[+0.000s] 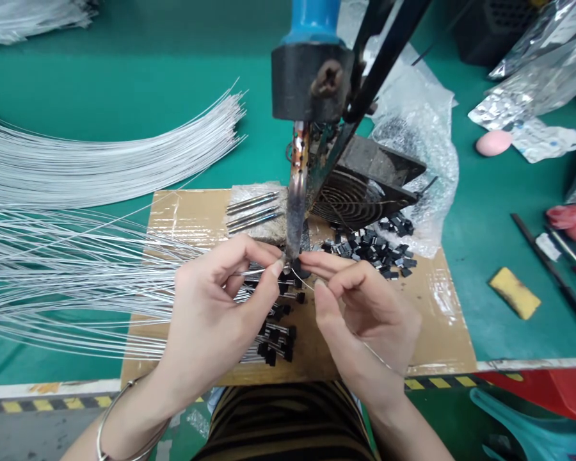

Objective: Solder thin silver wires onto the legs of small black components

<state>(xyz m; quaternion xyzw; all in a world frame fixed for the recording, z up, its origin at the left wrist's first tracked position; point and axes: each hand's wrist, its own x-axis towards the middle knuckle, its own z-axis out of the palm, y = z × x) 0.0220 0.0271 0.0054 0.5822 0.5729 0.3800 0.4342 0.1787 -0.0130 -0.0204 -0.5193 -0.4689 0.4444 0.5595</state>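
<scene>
A soldering iron [296,186] with a blue handle points straight down, its tip between my two hands. Just left of the tip, my left hand [216,314] pinches the end of a thin white wire [250,273] between thumb and fingers. On the right, my right hand [369,314] is closed on a thin strand of solder wire [303,280], which runs past the palm. Its outstretched index finger reaches to a small black part at the tip; whether it touches is unclear. Under my hands lie several white wires with black connectors [281,333] on their ends.
Loose black connectors [369,250] are heaped beside a small black fan [360,192]. Metal rods [253,211] rest on a pad on the cardboard [441,320]. A wire bundle [100,166] lies left. Bubble wrap [432,147] and a yellow sponge [514,292] are right.
</scene>
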